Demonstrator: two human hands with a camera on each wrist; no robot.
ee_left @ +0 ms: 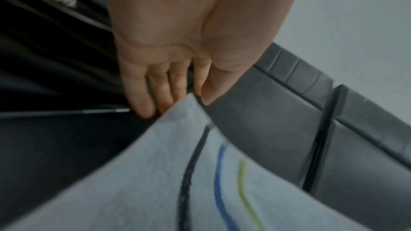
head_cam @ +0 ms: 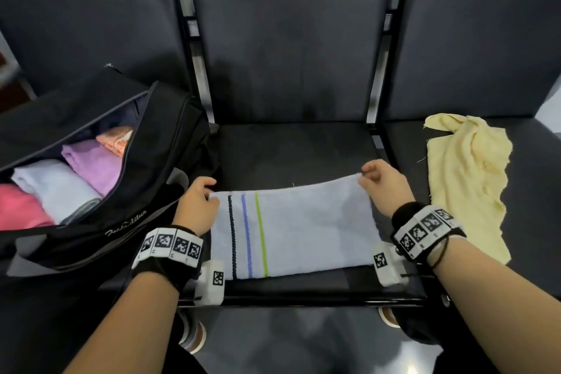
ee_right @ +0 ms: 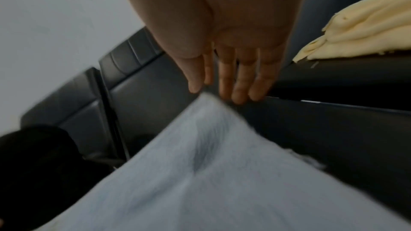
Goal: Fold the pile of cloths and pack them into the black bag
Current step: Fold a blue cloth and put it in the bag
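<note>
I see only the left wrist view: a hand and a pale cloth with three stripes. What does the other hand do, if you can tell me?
Observer: The right hand pinches the far right corner of the striped cloth, while the left hand holds the far left corner.
Operator: Is the bag open?
Observer: Yes. The black bag stands open on the left seat, with folded cloths inside: pink, pale blue, purple.
Operator: Are more cloths waiting?
Observer: One yellow cloth lies unfolded on the right seat.
</note>
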